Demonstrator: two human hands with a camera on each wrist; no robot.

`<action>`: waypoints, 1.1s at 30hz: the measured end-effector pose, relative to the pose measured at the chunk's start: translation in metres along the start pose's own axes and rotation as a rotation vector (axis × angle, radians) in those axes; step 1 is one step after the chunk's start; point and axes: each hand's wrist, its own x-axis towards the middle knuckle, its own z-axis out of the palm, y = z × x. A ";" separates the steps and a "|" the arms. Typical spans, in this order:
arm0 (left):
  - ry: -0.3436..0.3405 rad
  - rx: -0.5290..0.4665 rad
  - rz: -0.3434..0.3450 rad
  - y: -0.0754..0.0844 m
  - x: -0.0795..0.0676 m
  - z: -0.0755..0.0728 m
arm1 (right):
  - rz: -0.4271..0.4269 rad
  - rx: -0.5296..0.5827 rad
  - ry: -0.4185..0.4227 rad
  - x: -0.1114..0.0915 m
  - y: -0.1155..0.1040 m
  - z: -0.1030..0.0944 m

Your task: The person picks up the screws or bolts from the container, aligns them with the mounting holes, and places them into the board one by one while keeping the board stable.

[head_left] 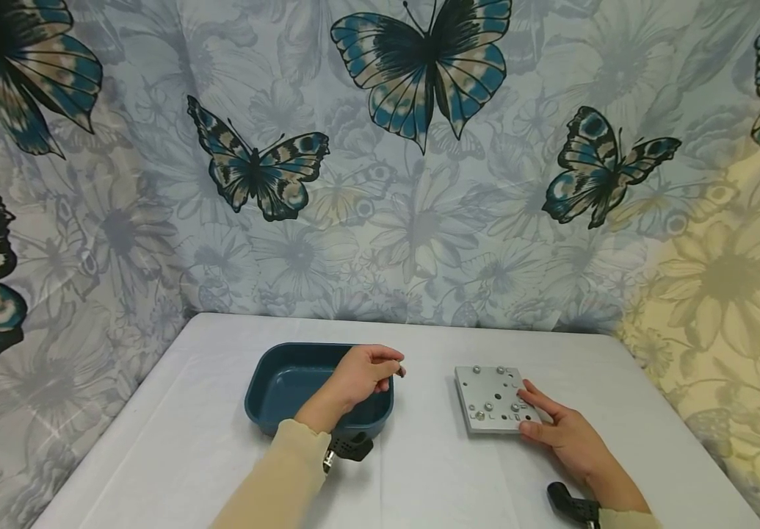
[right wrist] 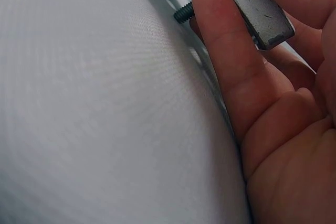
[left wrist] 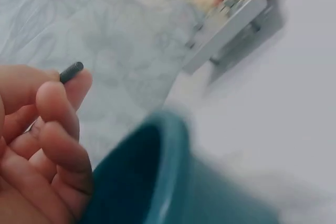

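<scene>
Over the right side of a dark teal tub, my left hand pinches a small dark screw between thumb and fingertips. Its threaded end sticks out in the left wrist view; the head is hidden by the fingers. To the right, a silver metal plate with several holes and screws in it lies on the white table. My right hand grips the plate's right edge, thumb at the near corner. Threaded screw ends poke out below the plate in the right wrist view.
The white-covered table runs back to a hanging cloth printed with butterflies and flowers. Black wrist cameras sit at both wrists. The tub's raised rim stands just beside the left hand. Its floor is partly hidden by the left arm.
</scene>
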 end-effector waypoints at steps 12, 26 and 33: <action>0.108 0.122 0.026 0.006 0.022 0.076 | -0.018 0.011 0.005 0.001 -0.001 -0.001; 0.241 0.044 0.037 -0.022 0.042 0.118 | -0.042 0.027 0.004 0.000 0.002 -0.001; 0.235 0.118 0.064 -0.032 0.049 0.122 | -0.025 0.054 -0.007 -0.001 0.002 -0.001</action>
